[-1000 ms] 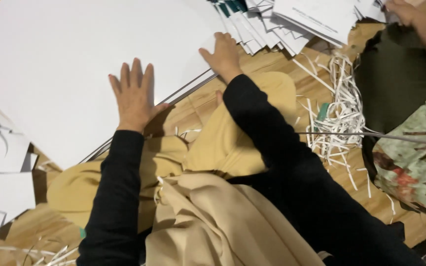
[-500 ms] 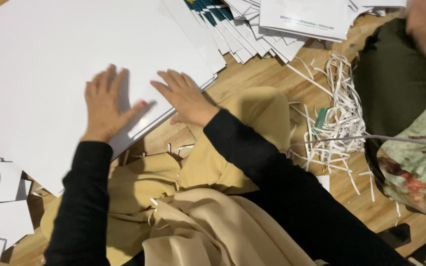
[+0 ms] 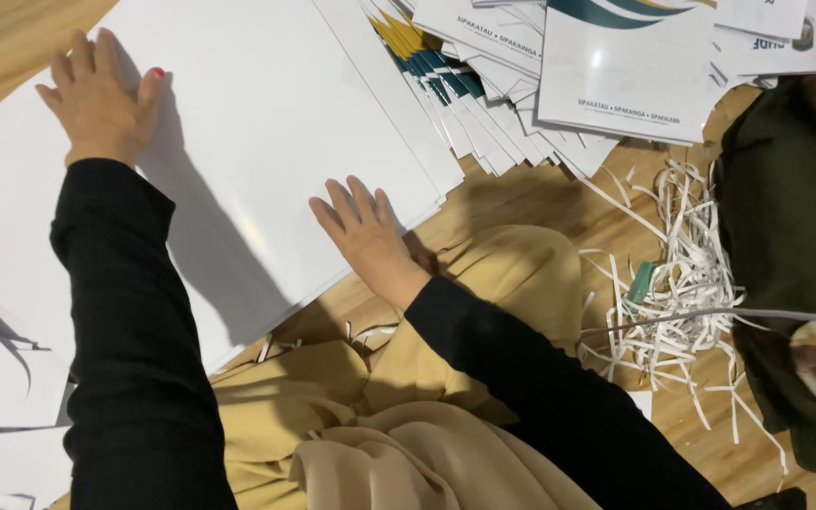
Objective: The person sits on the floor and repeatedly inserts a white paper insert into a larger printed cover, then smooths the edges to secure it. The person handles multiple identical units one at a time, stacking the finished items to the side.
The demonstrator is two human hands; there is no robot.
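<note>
Both hands lie flat and released on the white sheet (image 3: 238,123): left hand (image 3: 101,94) far corner, right hand (image 3: 365,231) near edge. Beside it, fanned printed folders (image 3: 559,76) and paper shreds (image 3: 687,283).

Paper strips (image 3: 687,283) lie right of the large sheet (image 3: 238,142).

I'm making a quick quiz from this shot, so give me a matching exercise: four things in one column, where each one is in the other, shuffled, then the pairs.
Things:
1. left hand
2. right hand
3. paper strips
4. printed sheets

Places:
A. near edge of the large white sheet
B. loose heap on the wooden floor
C. far part of the large white sheet
D. fanned stack beyond the white sheet

Pairs: 1-C, 2-A, 3-B, 4-D
</note>
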